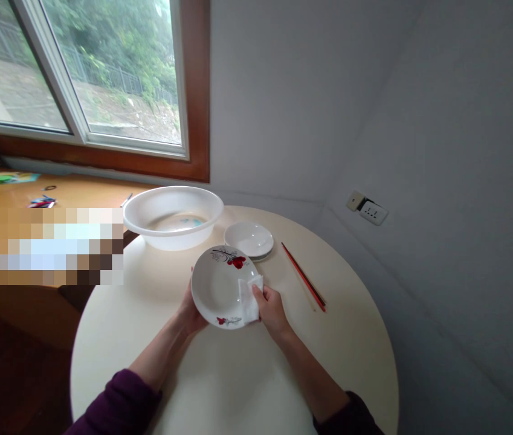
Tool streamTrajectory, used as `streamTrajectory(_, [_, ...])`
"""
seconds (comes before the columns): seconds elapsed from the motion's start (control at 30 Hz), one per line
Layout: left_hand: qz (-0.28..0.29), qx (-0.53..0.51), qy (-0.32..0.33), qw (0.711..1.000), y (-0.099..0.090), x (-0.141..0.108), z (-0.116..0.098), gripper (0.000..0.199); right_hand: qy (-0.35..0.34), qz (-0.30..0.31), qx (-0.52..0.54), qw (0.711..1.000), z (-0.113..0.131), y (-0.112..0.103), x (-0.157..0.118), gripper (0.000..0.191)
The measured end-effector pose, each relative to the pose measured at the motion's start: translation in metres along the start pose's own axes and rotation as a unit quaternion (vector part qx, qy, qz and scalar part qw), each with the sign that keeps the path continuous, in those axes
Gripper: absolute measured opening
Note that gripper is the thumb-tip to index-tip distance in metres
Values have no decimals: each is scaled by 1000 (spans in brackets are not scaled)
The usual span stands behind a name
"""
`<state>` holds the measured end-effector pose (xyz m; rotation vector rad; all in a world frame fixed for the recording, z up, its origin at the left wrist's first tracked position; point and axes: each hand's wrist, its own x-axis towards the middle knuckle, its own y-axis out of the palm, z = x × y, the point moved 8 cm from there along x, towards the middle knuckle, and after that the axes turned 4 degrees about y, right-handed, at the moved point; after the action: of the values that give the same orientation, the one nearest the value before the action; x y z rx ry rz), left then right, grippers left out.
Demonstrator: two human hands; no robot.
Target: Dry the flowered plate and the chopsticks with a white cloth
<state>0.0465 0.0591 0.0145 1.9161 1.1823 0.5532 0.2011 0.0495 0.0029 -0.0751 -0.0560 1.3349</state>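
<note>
A white plate [217, 291] with red flowers and dark sprigs is held up over the round table, tilted so its inner face shows. My left hand [189, 311] grips it from the left and beneath, most of the fingers hidden behind the plate. At the right rim, my right hand [271, 306] pinches a folded white tissue [249, 302] that lies against the plate's surface. Just beyond the held plate sits a small stack of white dishes [249, 237].
A translucent white basin [172, 232] stands on the far left of the round table [233, 386]. Red and dark chopsticks [304, 278] lie to the right. Behind the basin is a wooden desk [84, 190] with pens [43, 201]; part of it is pixelated. A wall socket [373, 211] is at right.
</note>
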Motion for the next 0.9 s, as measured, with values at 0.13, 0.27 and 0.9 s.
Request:
streamTrajectory(0.13, [26, -40, 17, 999, 7, 2, -2, 61, 5, -20, -2, 1000, -2, -4, 3, 42])
streamTrajectory(0.27, [53, -52, -13, 997, 8, 0, 2, 70, -2, -38, 3, 999, -2, -8, 3, 43])
streamTrajectory(0.9, [-138, 135, -53, 980, -22, -8, -1, 20, 20, -62, -8, 998, -6, -15, 5, 50])
